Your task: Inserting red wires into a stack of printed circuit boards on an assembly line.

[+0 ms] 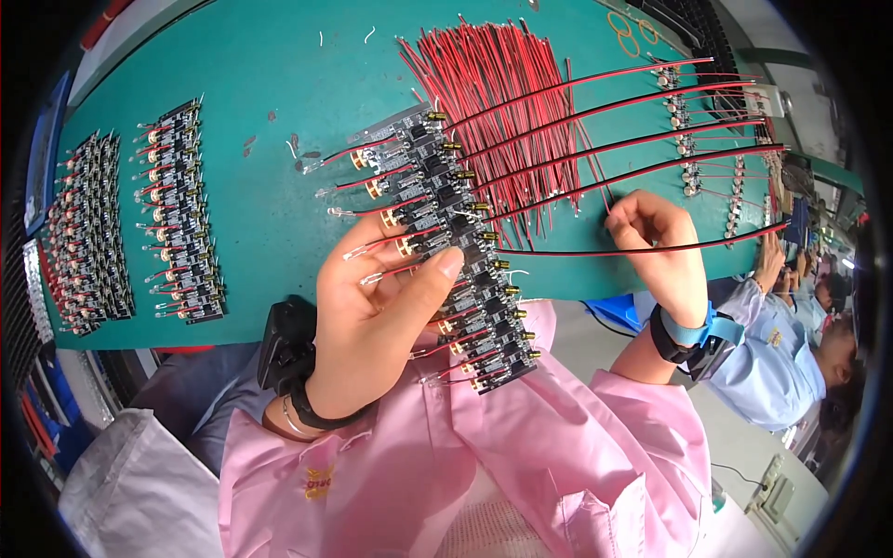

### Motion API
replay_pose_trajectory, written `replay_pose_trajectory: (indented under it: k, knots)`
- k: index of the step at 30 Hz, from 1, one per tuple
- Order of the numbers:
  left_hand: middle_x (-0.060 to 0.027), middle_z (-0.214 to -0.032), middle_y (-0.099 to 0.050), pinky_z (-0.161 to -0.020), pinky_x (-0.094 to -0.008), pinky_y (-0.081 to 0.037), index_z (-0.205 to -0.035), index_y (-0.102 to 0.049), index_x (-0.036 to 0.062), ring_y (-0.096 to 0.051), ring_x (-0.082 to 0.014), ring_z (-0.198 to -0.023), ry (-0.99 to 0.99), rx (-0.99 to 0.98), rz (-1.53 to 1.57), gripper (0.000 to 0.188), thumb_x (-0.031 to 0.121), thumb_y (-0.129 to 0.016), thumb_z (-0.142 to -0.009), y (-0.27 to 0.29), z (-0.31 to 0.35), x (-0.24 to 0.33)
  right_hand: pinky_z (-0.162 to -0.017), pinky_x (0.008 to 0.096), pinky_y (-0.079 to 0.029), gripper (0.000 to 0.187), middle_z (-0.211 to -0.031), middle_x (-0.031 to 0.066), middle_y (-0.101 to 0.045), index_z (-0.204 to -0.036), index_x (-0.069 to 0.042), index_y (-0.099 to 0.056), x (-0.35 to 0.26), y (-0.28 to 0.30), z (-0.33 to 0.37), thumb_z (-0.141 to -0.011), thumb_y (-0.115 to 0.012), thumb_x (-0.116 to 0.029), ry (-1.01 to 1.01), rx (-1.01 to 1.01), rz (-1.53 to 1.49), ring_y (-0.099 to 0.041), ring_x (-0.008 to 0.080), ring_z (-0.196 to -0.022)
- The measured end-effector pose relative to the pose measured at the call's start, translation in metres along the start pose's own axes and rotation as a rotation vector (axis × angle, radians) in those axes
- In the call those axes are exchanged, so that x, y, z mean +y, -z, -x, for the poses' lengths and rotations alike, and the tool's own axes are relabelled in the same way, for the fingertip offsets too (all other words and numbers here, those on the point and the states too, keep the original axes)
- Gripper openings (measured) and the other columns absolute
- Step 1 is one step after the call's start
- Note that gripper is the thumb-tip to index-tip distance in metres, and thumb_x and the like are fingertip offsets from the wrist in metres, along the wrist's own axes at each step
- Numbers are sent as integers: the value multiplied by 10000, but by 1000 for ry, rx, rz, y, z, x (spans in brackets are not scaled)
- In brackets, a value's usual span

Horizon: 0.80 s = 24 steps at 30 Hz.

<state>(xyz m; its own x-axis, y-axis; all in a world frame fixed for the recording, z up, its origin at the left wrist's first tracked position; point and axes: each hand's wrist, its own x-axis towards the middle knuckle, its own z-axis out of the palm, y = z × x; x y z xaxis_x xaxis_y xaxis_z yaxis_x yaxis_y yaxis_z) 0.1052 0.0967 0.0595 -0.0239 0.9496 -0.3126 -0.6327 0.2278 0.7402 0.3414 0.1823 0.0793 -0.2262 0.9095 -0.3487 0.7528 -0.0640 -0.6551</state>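
Note:
My left hand [386, 312] grips a long black strip of joined circuit boards [470, 237], thumb on top and fingers beneath. Short red-and-black leads with clear tips stick out along the strip's left edge. From its right edge, several long red-and-black wires [605, 191] reach out over the mat. A thick bundle of loose red-and-black wires [512, 121] lies behind the strip. To the right, my right hand [665, 246] pinches the end of one wire [595, 169] by the bundle, with thumb and fingers together.
Populated board strips [181, 214] stand in rows at the left of the green mat [279, 84], with a denser group [93, 232] beyond. More wired boards [684, 126] lie at the right. Rubber bands [623, 35] rest at the back. A co-worker in blue [772, 353] sits at right.

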Motion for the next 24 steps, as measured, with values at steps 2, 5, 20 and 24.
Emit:
replay_pose_trajectory:
  k: [2, 5, 20, 24]
  knots:
    - [-66, -895, -578, -538, -179, -475, -1043, -451, -16, -562, -67, -707, 13, -18, -19, 230, 10, -518, -824, 1, 0, 1, -492, 160, -304, 97, -626, -51, -490, -775, -3, -551, 1, 1, 0, -775, -579, -96, 0, 15, 52, -390, 3, -550]
    - [-62, -890, -579, -528, -175, -469, -1042, -452, -13, -561, -64, -697, 6, 7, -14, 231, 14, -522, -823, -4, 0, 0, -487, 172, -312, 99, -603, -37, -482, -775, -3, -550, -13, -8, -6, -771, -583, -97, 50, 134, 113, -398, 18, -538]
    - [-47, -873, -585, -487, -156, -434, -1038, -461, -1, -550, -44, -656, 2, 2, -54, 234, 33, -540, -820, -14, 4, -5, -560, 257, -399, 152, -686, 76, -507, -923, 14, -520, -6, 13, 11, -774, -529, -15, 149, 80, -13, -477, 161, -601]
    - [-45, -867, -587, -487, -152, -427, -1039, -462, -1, -547, -40, -645, 2, 11, -37, 238, 32, -543, -818, -13, 4, -6, -556, 221, -393, 181, -719, 29, -529, -978, 35, -511, 4, 19, 10, -808, -517, -26, 61, 99, -330, -473, 95, -612]
